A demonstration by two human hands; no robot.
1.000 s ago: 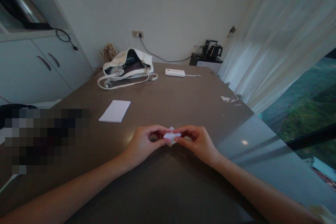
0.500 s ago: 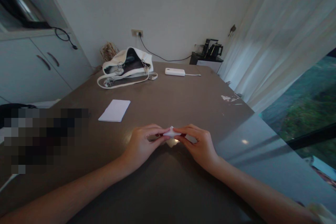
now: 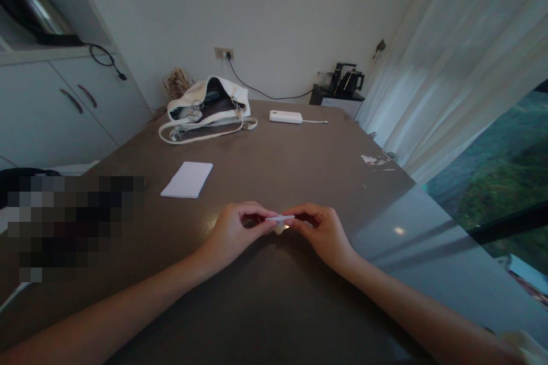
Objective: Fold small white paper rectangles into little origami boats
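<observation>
A small piece of folded white paper is held just above the table, seen nearly edge-on as a thin, flat strip. My left hand pinches its left end between thumb and fingers. The right end sits between the thumb and fingers of my right hand. Part of the paper is covered by my fingertips. Beyond my left hand, white paper sheets lie flat on the brown table, touched by neither hand.
An open white handbag with a strap stands at the back left of the table. Right of it lies a white power bank with a short cable. Pale scuff marks show near the right edge, beside a curtain. A blurred patch covers the left side.
The folded paper has gone from showing a raised peak in its middle to a flat, thin edge. My right hand has shifted slightly left, and its fingers are closer together.
</observation>
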